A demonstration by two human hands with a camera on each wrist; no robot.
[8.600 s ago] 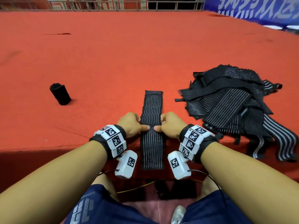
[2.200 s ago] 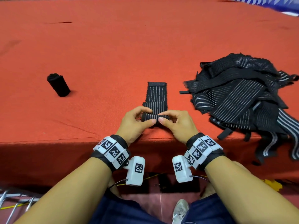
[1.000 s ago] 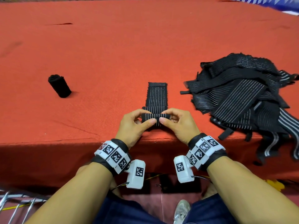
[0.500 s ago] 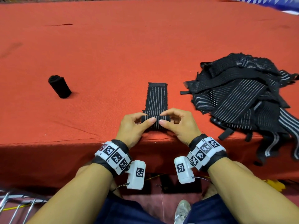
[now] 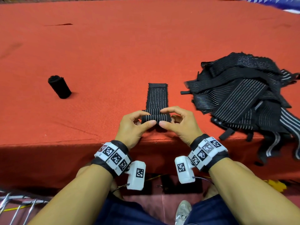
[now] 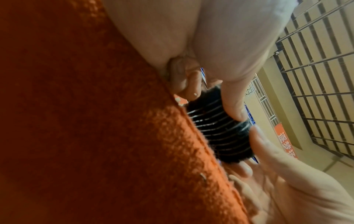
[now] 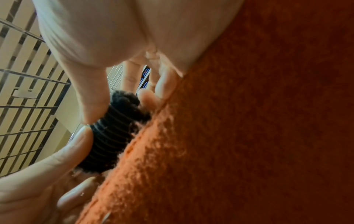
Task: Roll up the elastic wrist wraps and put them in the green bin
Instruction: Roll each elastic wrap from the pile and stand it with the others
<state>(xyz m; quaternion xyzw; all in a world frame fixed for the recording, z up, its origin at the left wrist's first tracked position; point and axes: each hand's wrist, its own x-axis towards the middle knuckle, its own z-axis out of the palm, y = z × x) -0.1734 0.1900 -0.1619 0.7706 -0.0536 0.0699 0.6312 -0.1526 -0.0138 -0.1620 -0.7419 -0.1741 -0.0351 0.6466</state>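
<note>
A black wrist wrap with thin white stripes lies on the red carpeted platform, its near end wound into a tight roll. My left hand pinches the roll's left half between thumb and fingers. My right hand pinches the right half the same way. The roll shows up close between both thumbs in the left wrist view, and the same roll appears in the right wrist view. The flat tail stretches away from me. No green bin is in view.
A finished black roll lies on the carpet at the left. A heap of loose striped wraps spreads at the right and hangs over the platform's front edge. Metal bars show at the lower left.
Since 8.6 s ago the flat wrap has been rolled from its near end. Over the last second the roll has advanced slightly and the flat tail has shortened. Both hands stay on it.
</note>
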